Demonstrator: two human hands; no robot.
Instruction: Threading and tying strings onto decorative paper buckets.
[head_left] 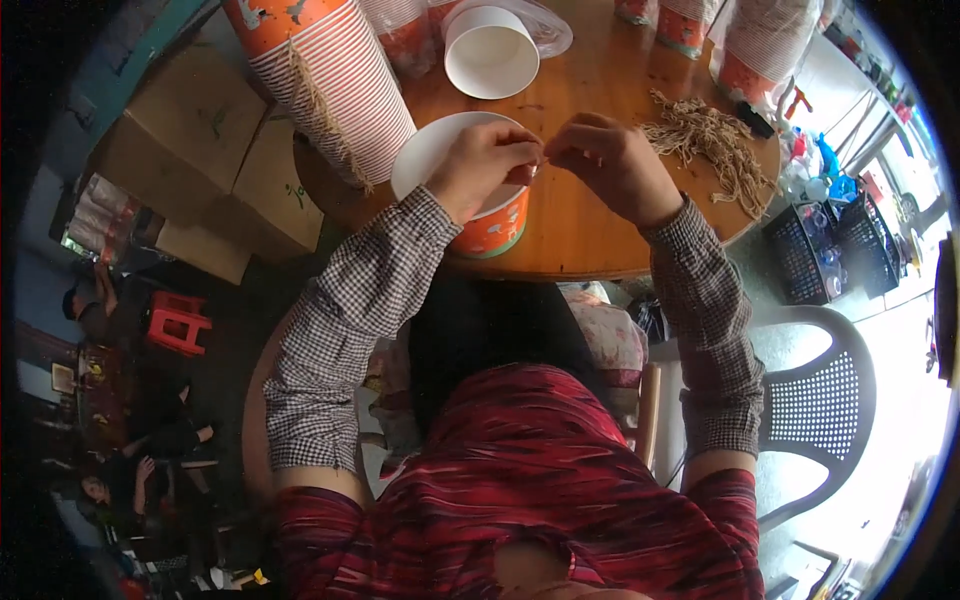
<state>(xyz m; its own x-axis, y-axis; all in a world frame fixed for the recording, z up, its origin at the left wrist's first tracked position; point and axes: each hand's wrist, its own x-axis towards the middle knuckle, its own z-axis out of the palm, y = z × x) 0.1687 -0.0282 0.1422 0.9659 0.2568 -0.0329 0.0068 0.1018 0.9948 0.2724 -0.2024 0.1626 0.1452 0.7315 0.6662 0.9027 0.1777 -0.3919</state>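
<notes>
My left hand (486, 168) is over the rim of an orange paper bucket (490, 236) with a white inside, standing at the table's near edge. My right hand (618, 168) is just right of it. The fingertips of both hands are pinched and meet above the bucket's right rim; whatever they hold is too small to make out. To the left leans a tall stack of nested orange paper buckets (335, 85), with tan strings (318, 110) lying along its side. A loose heap of tan strings (715, 150) lies on the table, right of my right hand.
A white paper bucket (491, 60) lies tipped toward me on the round wooden table (590, 255). Plastic-wrapped bucket stacks (765, 50) stand at the back. Cardboard boxes (185, 130) are at left, a grey plastic chair (815, 390) and black crates (805, 250) at right. Other people sit far left.
</notes>
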